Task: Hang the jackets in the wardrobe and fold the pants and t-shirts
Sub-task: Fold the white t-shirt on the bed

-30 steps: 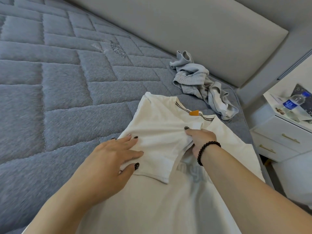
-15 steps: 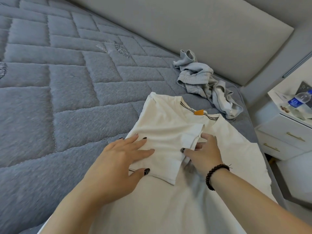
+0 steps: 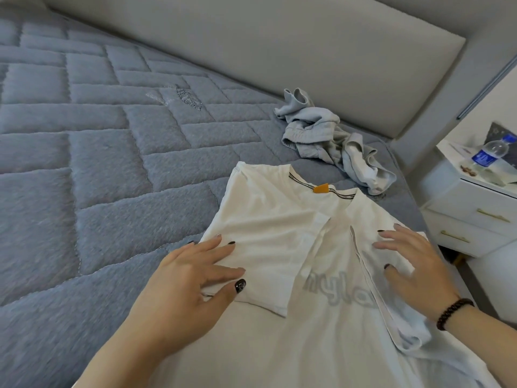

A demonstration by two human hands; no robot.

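A white t-shirt (image 3: 279,219) with an orange neck tag and grey lettering lies on the bed. Its left side is folded over the middle. My left hand (image 3: 193,278) rests flat on that folded left part, fingers spread. My right hand (image 3: 405,264) lies with straight fingers on the shirt's right side, where the right sleeve is turned inward. A crumpled pair of light grey pants (image 3: 330,135) sits beyond the shirt, near the headboard.
The grey quilted mattress (image 3: 98,177) stretches away to the left. A padded grey headboard (image 3: 279,51) runs along the back. A white nightstand (image 3: 470,203) at the right holds a plastic water bottle (image 3: 489,152) and papers.
My right hand left the folded sleeve in the middle and moved right onto the shirt's right side. The right sleeve is now turned inward. My left hand stayed put.
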